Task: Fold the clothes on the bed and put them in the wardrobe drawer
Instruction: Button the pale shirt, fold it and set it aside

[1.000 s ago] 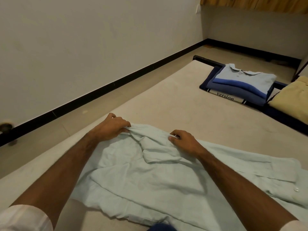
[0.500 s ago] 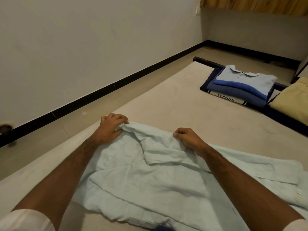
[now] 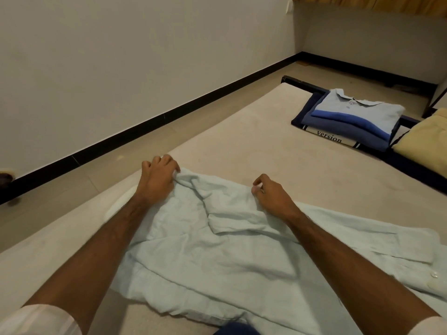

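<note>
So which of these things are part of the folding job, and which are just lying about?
Job: pale shirt, gripped by left hand and right hand; folded stack; bed.
Lying about: yellow cushion; curtain.

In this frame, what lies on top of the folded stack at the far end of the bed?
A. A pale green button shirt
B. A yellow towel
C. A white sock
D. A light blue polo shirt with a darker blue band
D: the folded stack is topped by a light blue polo shirt with collar and darker blue band.
</note>
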The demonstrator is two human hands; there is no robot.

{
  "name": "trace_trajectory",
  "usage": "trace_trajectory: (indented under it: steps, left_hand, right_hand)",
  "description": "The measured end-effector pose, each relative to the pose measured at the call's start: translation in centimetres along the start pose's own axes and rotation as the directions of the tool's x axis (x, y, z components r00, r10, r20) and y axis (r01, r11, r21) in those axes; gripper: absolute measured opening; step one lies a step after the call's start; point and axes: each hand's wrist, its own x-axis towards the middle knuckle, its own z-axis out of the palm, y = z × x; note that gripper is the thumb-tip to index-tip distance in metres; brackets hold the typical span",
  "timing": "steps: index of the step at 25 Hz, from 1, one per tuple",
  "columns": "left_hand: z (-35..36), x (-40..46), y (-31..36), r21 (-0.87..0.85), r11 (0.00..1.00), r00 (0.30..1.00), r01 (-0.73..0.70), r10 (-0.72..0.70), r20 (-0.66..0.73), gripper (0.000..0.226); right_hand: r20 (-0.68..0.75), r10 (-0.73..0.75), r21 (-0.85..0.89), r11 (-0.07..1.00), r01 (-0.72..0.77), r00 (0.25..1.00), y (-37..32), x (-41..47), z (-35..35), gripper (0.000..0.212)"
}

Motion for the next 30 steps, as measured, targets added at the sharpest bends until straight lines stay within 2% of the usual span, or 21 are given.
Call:
trace_trajectory:
  steps: [1, 2, 3, 4, 5, 6, 8, 10, 13, 16, 19, 21, 23, 25, 27, 29, 30]
  left_hand:
    - [-0.8, -0.1, 1.4, -0.068, 0.997, 0.998, 0.03, -0.033, -0.049, 0.033]
    - [-1.3, -0.4, 3.2, -0.184, 0.983, 0.994, 0.013, -0.032, -0.102, 0.036]
    - [-1.4, -1.3, 5.1, -0.298, 0.953, 0.992, -0.06, 0.022, -0.128, 0.038]
    - [-0.9, -2.5, 6.9, -0.346, 0.924, 0.985, -0.165, 0.135, -0.108, 0.04]
    - [0.0, -3.7, 8.3, -0.315, 0.912, 0.964, -0.261, 0.264, -0.035, 0.045]
    - [1.3, -4.6, 9.0, -0.247, 0.914, 0.934, -0.323, 0.35, 0.074, 0.054]
    - [3.5, -5.1, 8.5, -0.144, 0.949, 0.919, -0.282, 0.31, 0.245, 0.069]
    - [4.5, -4.6, 7.7, -0.104, 0.972, 0.929, -0.209, 0.231, 0.29, 0.079]
    - [4.1, -4.8, 8.1, -0.029, 0.975, 0.918, -0.221, 0.218, 0.33, 0.085]
    - [3.5, -4.5, 8.8, 0.031, 0.978, 0.894, -0.208, 0.177, 0.411, 0.088]
    - [2.2, -3.4, 9.5, 0.169, 0.964, 0.834, -0.205, 0.081, 0.546, 0.084]
    - [0.3, -2.1, 11.2, 0.354, 0.901, 0.793, -0.252, -0.017, 0.609, 0.081]
    - [-2.1, -1.3, 14.7, 0.453, 0.818, 0.791, -0.356, 0.006, 0.612, 0.071]
    - [-3.6, -1.8, 19.7, 0.356, 0.837, 0.805, -0.415, 0.155, 0.572, 0.062]
    - [-4.2, -3.8, 26.4, 0.124, 0.88, 0.795, -0.459, 0.345, 0.499, 0.064]
    - [-4.1, -6.5, 33.2, -0.135, 0.865, 0.764, -0.483, 0.491, 0.419, 0.082]
    - [-3.6, -7.6, 36.4, -0.22, 0.849, 0.748, -0.481, 0.528, 0.403, 0.089]
  right_hand:
    - [-0.105, -0.115, -0.091, 0.99, 0.106, 0.988, -0.2, -0.8, 0.2, 0.028]
    - [-0.195, -0.262, -0.189, 0.956, 0.226, 0.945, -0.4, -1.7, 0.5, 0.035]
    - [-0.214, -0.395, -0.263, 0.904, 0.337, 0.894, -0.7, -2.7, 1.1, 0.043]
    - [-0.146, -0.471, -0.322, 0.854, 0.408, 0.87, -1.0, -3.6, 1.8, 0.053]
    - [-0.03, -0.481, -0.368, 0.82, 0.438, 0.876, -1.0, -4.3, 2.6, 0.064]
    - [0.082, -0.438, -0.408, 0.805, 0.431, 0.895, -0.6, -4.8, 3.6, 0.072]
    - [0.174, -0.337, -0.468, 0.798, 0.379, 0.925, 0.4, -4.8, 5.0, 0.079]
    - [0.173, -0.323, -0.487, 0.793, 0.366, 0.93, 0.9, -4.3, 5.4, 0.082]
    - [0.21, -0.294, -0.519, 0.775, 0.361, 0.933, 0.8, -5.0, 4.6, 0.085]
    - [0.177, -0.223, -0.557, 0.78, 0.285, 0.959, 4.1, -8.2, 1.1, 0.087]
    - [0.138, -0.134, -0.602, 0.776, 0.191, 0.981, 9.9, -12.7, -3.9, 0.088]
    - [0.104, -0.068, -0.631, 0.767, 0.119, 0.992, 13.8, -15.8, -7.1, 0.092]
    - [0.037, -0.003, -0.631, 0.775, 0.026, 0.999, 17.2, -18.8, -9.8, 0.093]
    - [-0.071, 0.068, -0.584, 0.806, -0.097, 0.995, 20.2, -21.4, -11.9, 0.084]
    - [-0.273, 0.146, -0.375, 0.894, -0.244, 0.951, 22.2, -23.3, -13.2, 0.071]
    - [-0.475, 0.336, -0.049, 0.913, -0.405, 0.813, 23.1, -24.4, -14.3, 0.064]
    - [-0.479, 0.467, 0.092, 0.869, -0.486, 0.743, 23.5, -24.6, -15.0, 0.061]
